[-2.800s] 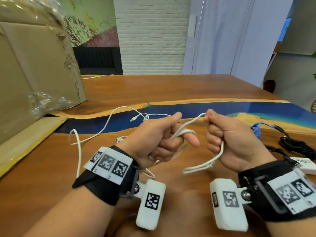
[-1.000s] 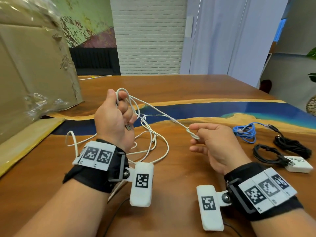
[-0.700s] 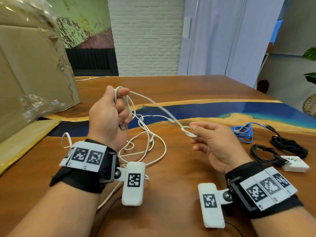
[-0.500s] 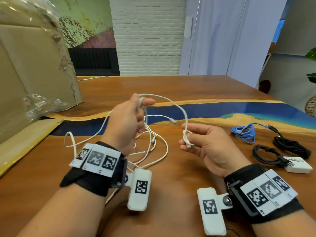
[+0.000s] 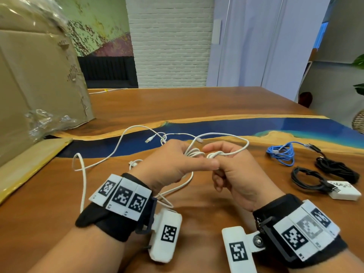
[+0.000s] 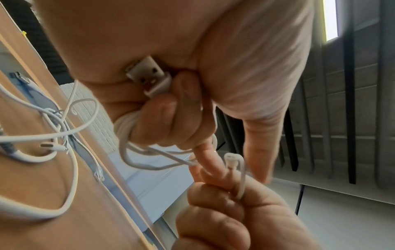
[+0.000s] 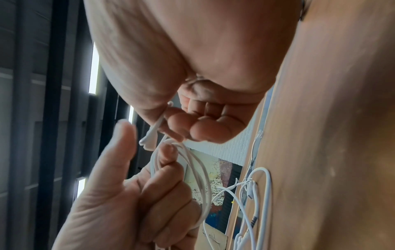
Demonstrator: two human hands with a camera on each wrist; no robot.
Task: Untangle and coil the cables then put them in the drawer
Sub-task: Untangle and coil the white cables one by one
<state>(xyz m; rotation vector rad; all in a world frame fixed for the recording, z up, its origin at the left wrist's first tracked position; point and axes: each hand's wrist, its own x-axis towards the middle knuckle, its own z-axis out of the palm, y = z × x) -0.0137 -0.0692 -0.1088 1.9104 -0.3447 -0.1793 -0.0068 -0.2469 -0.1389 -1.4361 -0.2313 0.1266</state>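
Note:
My left hand [image 5: 173, 162] grips several loops of a white cable [image 5: 194, 153] above the wooden table [image 5: 177, 107]. In the left wrist view a silver USB plug [image 6: 147, 76] lies in its palm, and its fingers [image 6: 171, 121] curl round the coils. My right hand [image 5: 228, 164] meets it thumb to thumb and pinches the same cable near its small white connector [image 6: 232, 160]. A slack bight [image 5: 244, 143] arcs out to the right of both hands. More white cable [image 5: 82, 174] trails left across the table, tangled with other white leads.
A blue cable [image 5: 281, 154], two black coiled cables [image 5: 307, 179] [image 5: 336, 169] and a white charger [image 5: 343, 192] lie at the right. A large cardboard box [image 5: 39, 75] with plastic wrap stands at the left. A blue resin strip [image 5: 216, 127] crosses the table.
My left hand has come down and to the right with its coils. Both hands now touch near the table's middle, and the stretch of cable between them has gone slack into a loop.

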